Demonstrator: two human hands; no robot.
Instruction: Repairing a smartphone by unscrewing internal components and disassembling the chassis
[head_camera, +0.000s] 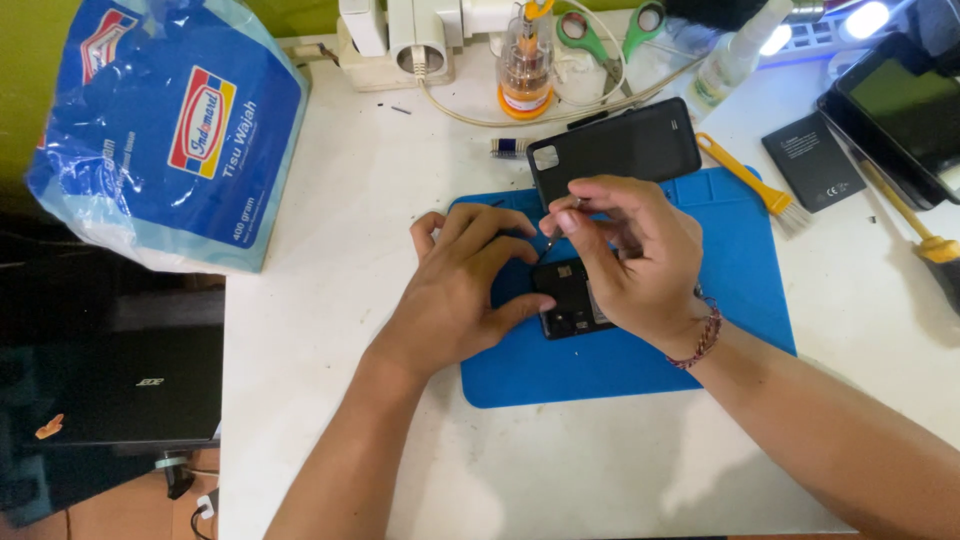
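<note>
Phone (570, 300) between both hands

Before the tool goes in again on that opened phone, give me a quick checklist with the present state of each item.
1. Opened black phone lies on blue rubber mat: ok.
2. Left hand steadies the phone: ok.
3. Right hand pinches a thin metal tool: ok.
4. Tool tip seated on a part: cannot tell, fingers hide it.
5. Removed black back cover lies apart from the hands: ok.
</note>
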